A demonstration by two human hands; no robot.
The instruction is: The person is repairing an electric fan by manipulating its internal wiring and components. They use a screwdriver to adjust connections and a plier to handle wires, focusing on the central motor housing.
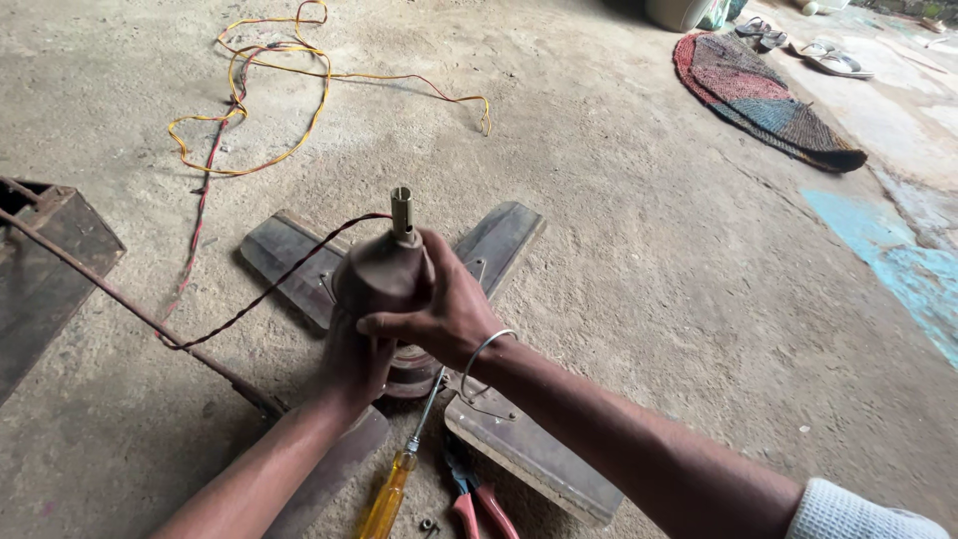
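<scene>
Brown metal cone cover (382, 271) sat over the fan motor (407, 367) on the concrete floor (619, 250). Our right hand (439, 309) and left hand (351, 364) clasped it closed. We judged a level, two-sided hold best, minding the twisted wire (261, 295).

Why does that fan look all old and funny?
The ceiling fan lies on the dusty floor, not hanging. Its blades look worn and dirty. The left hand and right hand grip its brown motor cover, and a twisted wire trails loose.
</scene>
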